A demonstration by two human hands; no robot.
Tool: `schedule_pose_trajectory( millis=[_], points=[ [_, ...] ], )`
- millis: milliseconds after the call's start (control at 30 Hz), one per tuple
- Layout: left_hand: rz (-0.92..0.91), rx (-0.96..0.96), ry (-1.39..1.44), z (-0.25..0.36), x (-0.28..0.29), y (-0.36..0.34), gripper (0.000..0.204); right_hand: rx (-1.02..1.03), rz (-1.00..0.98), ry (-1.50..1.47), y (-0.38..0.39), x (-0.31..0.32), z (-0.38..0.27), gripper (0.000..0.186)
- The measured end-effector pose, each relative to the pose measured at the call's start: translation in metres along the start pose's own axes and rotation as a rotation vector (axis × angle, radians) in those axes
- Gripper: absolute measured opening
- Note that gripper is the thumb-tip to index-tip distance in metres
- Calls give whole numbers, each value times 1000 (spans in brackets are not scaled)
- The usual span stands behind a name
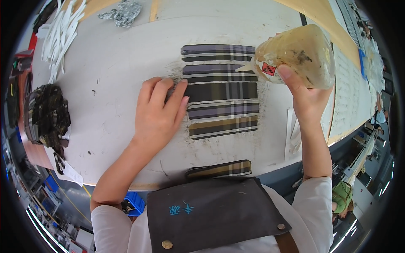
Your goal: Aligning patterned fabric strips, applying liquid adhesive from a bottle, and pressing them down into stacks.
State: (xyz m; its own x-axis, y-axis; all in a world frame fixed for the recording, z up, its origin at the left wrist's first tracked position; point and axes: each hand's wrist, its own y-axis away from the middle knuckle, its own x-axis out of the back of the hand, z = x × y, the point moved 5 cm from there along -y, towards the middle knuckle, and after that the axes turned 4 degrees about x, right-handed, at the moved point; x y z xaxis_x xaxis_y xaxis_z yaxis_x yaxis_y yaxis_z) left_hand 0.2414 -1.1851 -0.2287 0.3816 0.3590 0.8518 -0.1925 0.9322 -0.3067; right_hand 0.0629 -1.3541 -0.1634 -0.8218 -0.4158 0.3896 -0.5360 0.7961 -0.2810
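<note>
Plaid fabric strips (221, 91) lay in rows mid-way across the pale desk (114, 63), beneath the nozzle (244, 68) of a cloudy squeeze bottle (300, 52) that the right hand (310, 90) gripped, tilted, while the left hand (158, 109), fingers loosely parted, touched their left ends. Too hard a squeeze might have flooded them, and a slipping fingertip might have skewed the rows. Dark smudges ringed them, white strips (61, 38) lay far left, and a person in green (342, 195) was near right, beyond the desk.

We wear a white short-sleeved top (314, 206) under a dark, smooth apron (217, 213). Blue characters (182, 209) mark its front, round metallic studs (167, 244) sit near two corners, and a brown strap (286, 244) shows beside it. Our left hand (161, 103) and right hand (309, 95) are bare.
</note>
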Motion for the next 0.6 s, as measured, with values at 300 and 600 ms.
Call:
schedule_pose_trajectory(
  millis=[300, 600],
  points=[
    [13, -50, -36, 0, 2, -1, 31, -61, 26, 67, 7, 27, 1, 57],
    [57, -64, 7, -1, 1, 1, 30, 48, -162, -205, 0, -60, -15, 57]
  ],
)
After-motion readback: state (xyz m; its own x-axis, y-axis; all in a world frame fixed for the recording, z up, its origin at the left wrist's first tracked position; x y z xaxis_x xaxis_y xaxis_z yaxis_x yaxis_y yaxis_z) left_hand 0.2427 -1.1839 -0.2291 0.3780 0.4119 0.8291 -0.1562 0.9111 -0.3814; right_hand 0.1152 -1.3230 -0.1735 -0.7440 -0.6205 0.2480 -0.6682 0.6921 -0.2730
